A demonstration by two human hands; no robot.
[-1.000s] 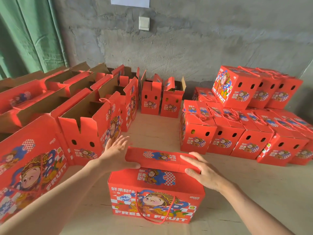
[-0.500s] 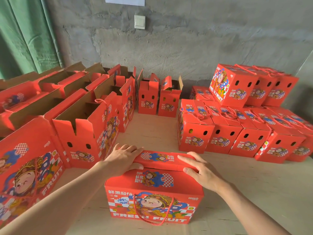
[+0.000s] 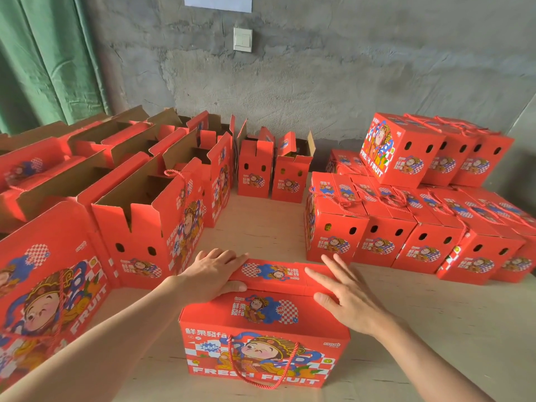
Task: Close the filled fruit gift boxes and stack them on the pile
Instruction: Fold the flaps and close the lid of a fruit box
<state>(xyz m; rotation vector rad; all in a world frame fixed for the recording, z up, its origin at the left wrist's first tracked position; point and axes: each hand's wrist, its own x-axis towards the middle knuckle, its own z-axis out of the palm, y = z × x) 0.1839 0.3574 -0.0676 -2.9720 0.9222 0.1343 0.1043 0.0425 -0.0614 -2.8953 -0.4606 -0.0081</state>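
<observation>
A red fruit gift box [image 3: 262,343] with a cartoon print and a red rope handle stands on the wooden table right in front of me. Its far top flap [image 3: 275,274] lies almost flat over the near flap. My left hand [image 3: 213,275] presses on the flap's left end with flat fingers, thumb along the flap's front edge. My right hand [image 3: 346,294] lies flat on the flap's right end. The pile of closed boxes [image 3: 406,227] sits at the right, with three more boxes [image 3: 406,149] stacked on top.
Several open red boxes [image 3: 150,210] with raised flaps crowd the left side and the back. Two narrow open boxes [image 3: 272,172] stand at the back centre. Bare wooden table [image 3: 261,227] runs between the groups. A grey wall and green curtain [image 3: 43,59] lie behind.
The far flap has come down from a raised tilt to nearly flat. Both hands have spread and pressed further onto it.
</observation>
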